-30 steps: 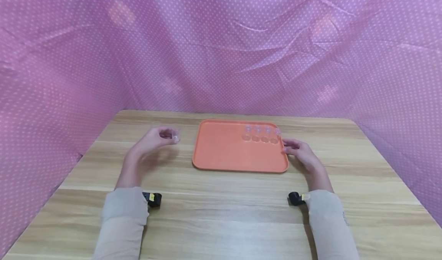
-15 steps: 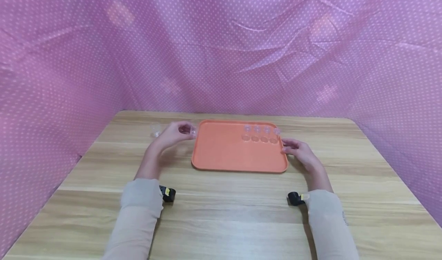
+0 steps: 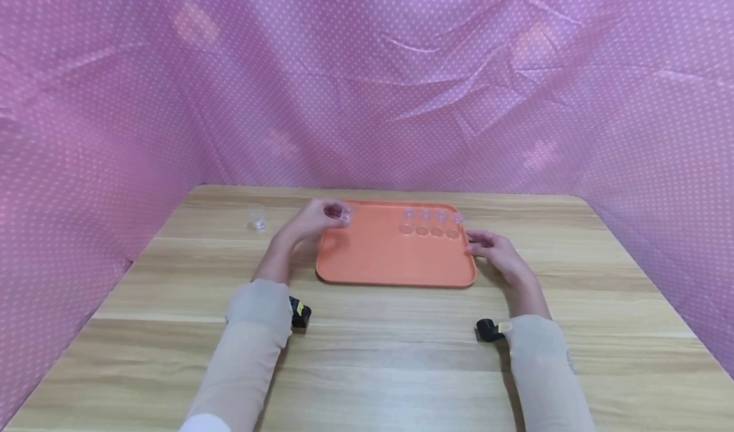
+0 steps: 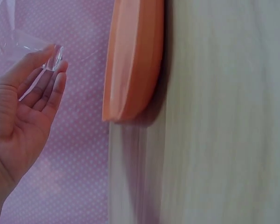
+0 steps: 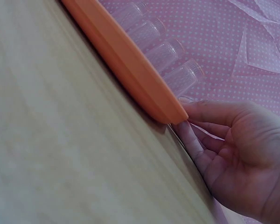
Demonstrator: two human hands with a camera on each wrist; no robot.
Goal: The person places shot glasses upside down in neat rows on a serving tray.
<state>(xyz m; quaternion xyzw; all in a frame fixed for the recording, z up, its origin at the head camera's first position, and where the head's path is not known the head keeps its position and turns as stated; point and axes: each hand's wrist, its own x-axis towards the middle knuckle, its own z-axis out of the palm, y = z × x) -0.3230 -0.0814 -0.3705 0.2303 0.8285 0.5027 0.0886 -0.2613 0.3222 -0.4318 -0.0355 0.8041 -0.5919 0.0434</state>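
My left hand [image 3: 312, 218] pinches a small clear shot glass [image 4: 54, 58] between thumb and fingertips, near its thick base, with the base facing down. In the head view it is over the back left corner of the orange tray [image 3: 367, 260]. Several clear shot glasses [image 3: 425, 222] stand upside down in a row at the back right of this tray. At the tray's right edge, my right hand [image 5: 252, 140] pinches the rim, with one digit on the upper side and another against the underside.
Another clear shot glass [image 3: 257, 218] stands upright on the wooden table [image 3: 378, 355], left of the tray. A pink dotted cloth [image 3: 367, 100] hangs behind and along both sides. Wrist cameras sit at both cuffs.
My left hand has moved right with the shot glass, from the table left of the tray to over its back left corner, uncovering the other glass. My right hand has stayed put.
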